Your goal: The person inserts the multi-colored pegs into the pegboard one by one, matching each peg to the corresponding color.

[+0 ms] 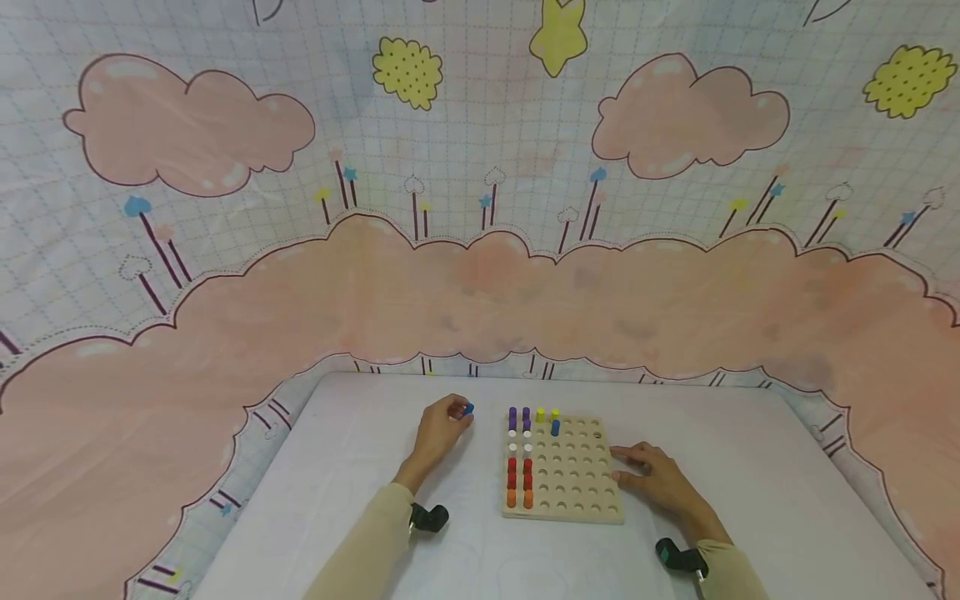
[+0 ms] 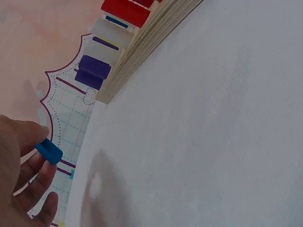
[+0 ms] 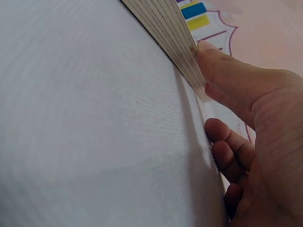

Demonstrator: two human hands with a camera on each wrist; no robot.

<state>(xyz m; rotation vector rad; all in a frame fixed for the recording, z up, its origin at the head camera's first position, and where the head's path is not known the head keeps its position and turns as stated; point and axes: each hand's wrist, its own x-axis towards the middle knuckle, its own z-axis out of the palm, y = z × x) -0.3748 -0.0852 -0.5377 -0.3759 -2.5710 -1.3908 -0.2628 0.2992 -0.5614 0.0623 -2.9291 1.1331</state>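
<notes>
My left hand (image 1: 440,433) pinches a small blue peg (image 2: 49,151) between thumb and fingers, raised over the table left of the pegboard. The square wooden pegboard (image 1: 573,483) has rows of round holes. Its two left columns carry purple, white, red (image 1: 528,472) and orange pegs (image 1: 528,499). Two yellow pegs (image 1: 540,415) stand in the far row, and another blue peg (image 1: 555,427) stands just in front of them. At the board's right edge, my right hand (image 1: 663,482) touches the side with thumb and index fingertips; in the right wrist view its other fingers are loosely bent.
A white cloth (image 1: 480,554) covers the table under the board. Behind it hangs a backdrop printed with pink clouds (image 1: 690,117) and yellow shapes. Each wrist wears a black camera (image 1: 430,517).
</notes>
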